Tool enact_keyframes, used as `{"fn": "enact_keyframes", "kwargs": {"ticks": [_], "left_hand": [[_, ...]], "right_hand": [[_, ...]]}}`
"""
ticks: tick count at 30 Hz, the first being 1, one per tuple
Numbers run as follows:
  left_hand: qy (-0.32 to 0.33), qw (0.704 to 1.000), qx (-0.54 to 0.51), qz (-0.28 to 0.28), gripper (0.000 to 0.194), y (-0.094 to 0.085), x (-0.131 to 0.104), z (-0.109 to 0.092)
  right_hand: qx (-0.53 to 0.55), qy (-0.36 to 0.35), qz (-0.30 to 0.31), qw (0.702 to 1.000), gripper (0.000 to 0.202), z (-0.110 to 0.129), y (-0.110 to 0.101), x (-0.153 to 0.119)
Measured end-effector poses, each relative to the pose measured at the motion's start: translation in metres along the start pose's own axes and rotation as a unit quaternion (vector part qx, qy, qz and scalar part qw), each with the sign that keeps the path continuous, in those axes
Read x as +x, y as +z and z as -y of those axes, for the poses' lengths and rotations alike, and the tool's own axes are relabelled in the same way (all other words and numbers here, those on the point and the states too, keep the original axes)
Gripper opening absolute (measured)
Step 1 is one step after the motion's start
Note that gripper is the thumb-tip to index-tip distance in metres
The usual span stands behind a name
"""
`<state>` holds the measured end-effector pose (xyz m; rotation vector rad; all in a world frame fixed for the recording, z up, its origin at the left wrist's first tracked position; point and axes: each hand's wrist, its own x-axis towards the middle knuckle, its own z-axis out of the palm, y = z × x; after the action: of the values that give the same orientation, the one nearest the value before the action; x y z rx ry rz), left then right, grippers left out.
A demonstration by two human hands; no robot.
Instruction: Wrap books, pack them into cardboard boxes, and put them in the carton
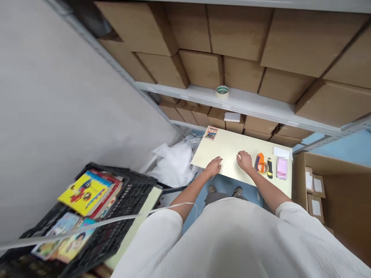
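Note:
Over the front edge of a pale yellow table [228, 144], my left hand [213, 166] rests with its fingers apart and nothing in them. My right hand [245, 160] is a little to the right, its fingers slightly curled and apart, holding nothing. Right of it lie an orange tape dispenser [260, 162] with a tape roll and a black-and-yellow cutter [269, 168]. Further right is a pink-purple stack [281, 168], with a white slip [281, 152] behind it. A small pink printed booklet [211, 133] lies at the table's far left corner.
Shelves [246, 98] packed with cardboard boxes [243, 73] stand ahead, a tape roll [222, 92] on one ledge. Black crates [127, 208] with books [87, 192] and a white plastic heap [174, 164] are at left. An open carton [344, 185] stands right. A white cable [116, 220] crosses lower left.

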<state>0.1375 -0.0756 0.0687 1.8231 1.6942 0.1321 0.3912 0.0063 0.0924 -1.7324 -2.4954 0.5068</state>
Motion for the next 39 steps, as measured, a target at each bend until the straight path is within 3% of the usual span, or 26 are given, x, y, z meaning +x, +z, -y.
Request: {"fn": "enact_keyframes", "kwargs": {"ticks": [8,13,20,25,30,35,39], "left_hand": [[-0.082,0.99,-0.057,-0.098,0.057,-0.014,-0.088,0.076],[-0.116,0.983,-0.077,-0.116,0.059,-0.022,-0.141,0.123],[-0.148,0.976,-0.103,-0.126,0.058,-0.033,-0.184,0.175],[-0.162,0.971,-0.116,-0.131,0.058,-0.041,-0.185,0.197],[-0.196,0.96,-0.142,-0.142,0.06,-0.048,-0.168,0.221],[-0.261,0.936,-0.172,-0.161,0.062,-0.058,-0.138,0.259],[-0.32,0.908,-0.207,-0.174,0.06,-0.059,-0.104,0.299]], "right_hand": [[-0.018,-0.119,0.055,0.991,0.034,0.108,0.017,0.017],[-0.016,-0.174,0.07,0.982,0.034,0.181,0.038,0.016],[-0.028,-0.218,0.09,0.971,0.034,0.266,0.065,0.017],[-0.032,-0.254,0.105,0.961,0.033,0.302,0.076,0.043],[-0.03,-0.294,0.137,0.945,0.034,0.329,0.099,0.093],[-0.031,-0.342,0.188,0.92,0.034,0.362,0.135,0.158],[-0.029,-0.371,0.23,0.899,0.034,0.387,0.177,0.217]]}}
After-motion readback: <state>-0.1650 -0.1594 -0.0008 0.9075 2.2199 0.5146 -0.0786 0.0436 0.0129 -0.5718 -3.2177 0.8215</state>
